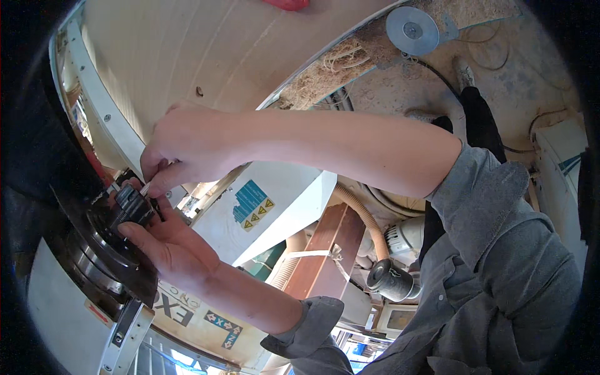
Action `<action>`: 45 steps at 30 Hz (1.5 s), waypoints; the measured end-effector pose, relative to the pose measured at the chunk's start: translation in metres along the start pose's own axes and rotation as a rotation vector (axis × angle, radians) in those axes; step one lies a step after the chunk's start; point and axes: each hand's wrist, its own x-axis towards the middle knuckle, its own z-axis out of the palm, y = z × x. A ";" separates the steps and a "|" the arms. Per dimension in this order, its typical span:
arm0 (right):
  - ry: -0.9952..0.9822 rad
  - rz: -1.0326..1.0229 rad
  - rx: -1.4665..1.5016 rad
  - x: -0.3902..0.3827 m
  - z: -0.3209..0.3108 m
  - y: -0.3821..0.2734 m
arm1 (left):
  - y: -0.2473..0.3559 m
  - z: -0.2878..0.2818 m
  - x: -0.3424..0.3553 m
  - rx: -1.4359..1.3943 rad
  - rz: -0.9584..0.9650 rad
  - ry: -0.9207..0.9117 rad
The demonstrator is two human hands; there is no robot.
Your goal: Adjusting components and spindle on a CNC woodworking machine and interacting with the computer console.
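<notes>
My left hand [175,250] is palm up with its fingers and thumb closed around a small black ribbed part [132,205]. This part is held beside a dark round machine head [94,262] with a shiny metal band and a black flange. My right hand [190,140] reaches across from above, its back upward. Its thumb and forefinger pinch a thin, pale piece [145,189] against the black part. What that piece is cannot be made out, and the folded fingers hide part of it.
A large pale board [225,56] spans the top beside a curved white rail [103,112]. A white machine panel [281,194] with warning labels lies under my forearms. A ribbed tan hose [365,215], a brown wooden beam [325,250] and a round metal disc [412,30] are farther right.
</notes>
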 end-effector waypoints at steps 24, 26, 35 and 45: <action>0.249 -0.382 -0.314 0.001 0.009 0.007 | 0.003 0.004 -0.001 0.070 0.024 0.001; 0.295 -0.400 -0.306 0.001 0.010 0.007 | 0.002 0.004 0.000 0.054 0.024 -0.021; 0.345 -0.395 -0.360 -0.003 0.014 0.000 | 0.001 0.004 -0.001 0.026 0.017 0.016; 0.272 -0.270 -0.267 -0.002 0.019 -0.006 | 0.000 0.001 0.000 0.016 0.015 -0.005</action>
